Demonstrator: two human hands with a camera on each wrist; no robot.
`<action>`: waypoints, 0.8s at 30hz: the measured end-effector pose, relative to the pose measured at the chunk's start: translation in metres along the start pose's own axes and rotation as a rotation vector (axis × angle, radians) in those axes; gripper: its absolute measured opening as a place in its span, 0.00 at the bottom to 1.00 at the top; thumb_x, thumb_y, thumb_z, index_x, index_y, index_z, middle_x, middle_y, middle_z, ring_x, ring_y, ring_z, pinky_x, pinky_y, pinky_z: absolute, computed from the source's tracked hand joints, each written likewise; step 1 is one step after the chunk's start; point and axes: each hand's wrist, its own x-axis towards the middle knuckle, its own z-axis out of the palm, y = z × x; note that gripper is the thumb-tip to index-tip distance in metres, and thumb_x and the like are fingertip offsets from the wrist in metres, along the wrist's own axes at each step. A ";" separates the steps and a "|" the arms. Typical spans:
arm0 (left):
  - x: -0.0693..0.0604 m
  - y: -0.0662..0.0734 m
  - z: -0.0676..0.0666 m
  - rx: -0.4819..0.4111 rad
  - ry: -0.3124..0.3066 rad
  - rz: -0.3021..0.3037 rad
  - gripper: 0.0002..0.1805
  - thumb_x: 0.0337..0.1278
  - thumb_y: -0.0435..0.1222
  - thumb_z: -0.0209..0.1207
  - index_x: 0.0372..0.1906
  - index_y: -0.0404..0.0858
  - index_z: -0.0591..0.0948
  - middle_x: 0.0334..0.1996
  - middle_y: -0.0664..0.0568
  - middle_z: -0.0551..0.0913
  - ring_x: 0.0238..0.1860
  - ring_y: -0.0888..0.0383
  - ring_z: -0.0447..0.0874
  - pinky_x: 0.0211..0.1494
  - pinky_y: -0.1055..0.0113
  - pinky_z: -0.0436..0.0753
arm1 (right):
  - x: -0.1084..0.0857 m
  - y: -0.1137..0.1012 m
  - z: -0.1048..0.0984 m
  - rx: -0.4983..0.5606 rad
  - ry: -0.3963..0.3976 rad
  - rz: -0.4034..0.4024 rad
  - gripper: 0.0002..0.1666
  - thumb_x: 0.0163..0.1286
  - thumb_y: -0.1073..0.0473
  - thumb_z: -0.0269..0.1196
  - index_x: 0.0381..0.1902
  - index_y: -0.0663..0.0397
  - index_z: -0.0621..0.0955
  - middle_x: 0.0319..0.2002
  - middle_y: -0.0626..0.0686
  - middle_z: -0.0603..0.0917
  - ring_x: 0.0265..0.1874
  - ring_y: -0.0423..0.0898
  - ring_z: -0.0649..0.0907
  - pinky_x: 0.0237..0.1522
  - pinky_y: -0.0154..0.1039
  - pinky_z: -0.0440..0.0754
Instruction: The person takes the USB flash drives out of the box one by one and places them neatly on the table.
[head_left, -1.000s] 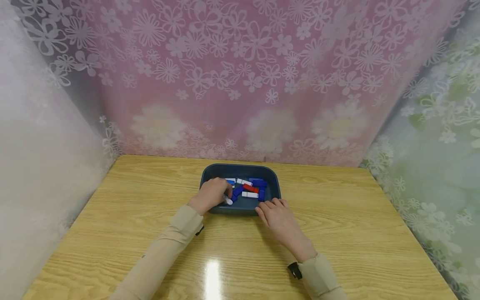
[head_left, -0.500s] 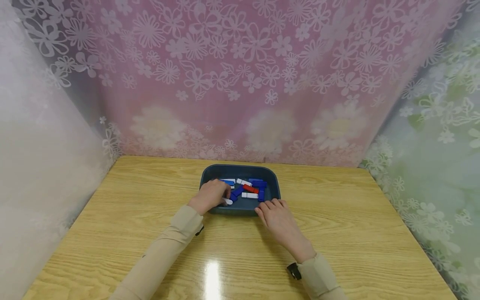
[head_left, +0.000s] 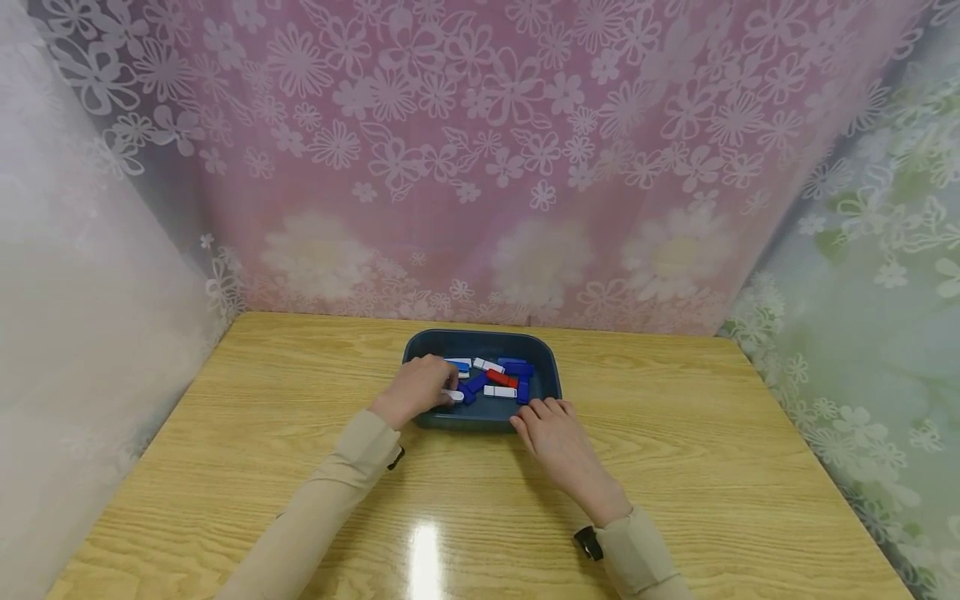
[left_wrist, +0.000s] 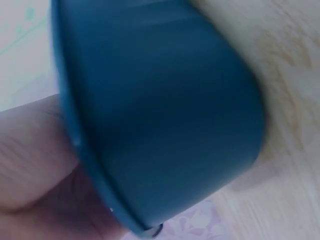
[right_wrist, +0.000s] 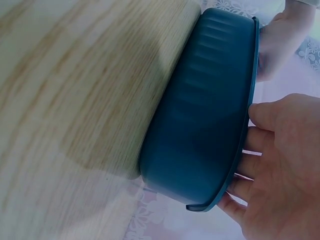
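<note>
A dark blue plastic bin [head_left: 555, 383] holds several small sticks that look like USB flash drives. Inside its left end, the left hand [head_left: 415, 390] pinches a white USB stick [head_left: 454, 396] with a rounded end. In the left wrist view the bin's outer wall covers most of the picture, and the left fingertips [left_wrist: 35, 145] are hidden behind it. The right hand [head_left: 566, 442] holds the bin's near right corner. From the right wrist view, the right fingers [right_wrist: 255, 137] hook over the rim and the thumb touches it; the fingertips inside are hidden.
Within the bin lie a red stick [head_left: 502, 378], a white stick [head_left: 500, 391], a dark blue stick [head_left: 523, 390] and a light blue stick [head_left: 459, 366]. The bin stands on a wooden table [head_left: 645, 417] before a pink flowered curtain [head_left: 465, 167].
The left hand has shifted slightly left, and the white stick at its fingers has moved up and turned more level. The right hand has stayed on the bin's corner.
</note>
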 end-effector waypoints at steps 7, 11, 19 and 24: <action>-0.009 0.005 -0.014 -0.050 0.129 0.019 0.11 0.61 0.38 0.70 0.39 0.39 0.80 0.30 0.50 0.84 0.26 0.57 0.79 0.33 0.61 0.81 | 0.000 0.000 0.000 0.003 0.011 -0.016 0.13 0.77 0.54 0.60 0.35 0.55 0.82 0.32 0.50 0.81 0.36 0.52 0.78 0.52 0.53 0.76; -0.016 0.008 -0.021 -0.116 0.203 0.039 0.15 0.64 0.39 0.67 0.51 0.39 0.79 0.33 0.51 0.85 0.26 0.59 0.80 0.32 0.64 0.80 | 0.001 0.001 0.000 0.010 0.005 -0.011 0.12 0.77 0.54 0.60 0.36 0.56 0.82 0.33 0.51 0.81 0.36 0.53 0.78 0.53 0.54 0.76; -0.034 0.008 -0.030 -0.203 0.301 0.089 0.15 0.62 0.42 0.68 0.53 0.44 0.85 0.28 0.58 0.79 0.27 0.63 0.75 0.32 0.67 0.76 | 0.001 0.001 -0.001 0.004 -0.007 -0.009 0.13 0.77 0.54 0.59 0.36 0.55 0.83 0.34 0.51 0.82 0.38 0.53 0.79 0.54 0.54 0.76; -0.048 -0.003 -0.036 -0.297 0.320 0.013 0.16 0.58 0.43 0.70 0.51 0.46 0.85 0.30 0.58 0.85 0.31 0.61 0.84 0.34 0.66 0.82 | 0.001 0.000 -0.001 0.003 -0.001 -0.012 0.13 0.77 0.54 0.60 0.36 0.56 0.83 0.34 0.51 0.82 0.38 0.53 0.79 0.54 0.54 0.76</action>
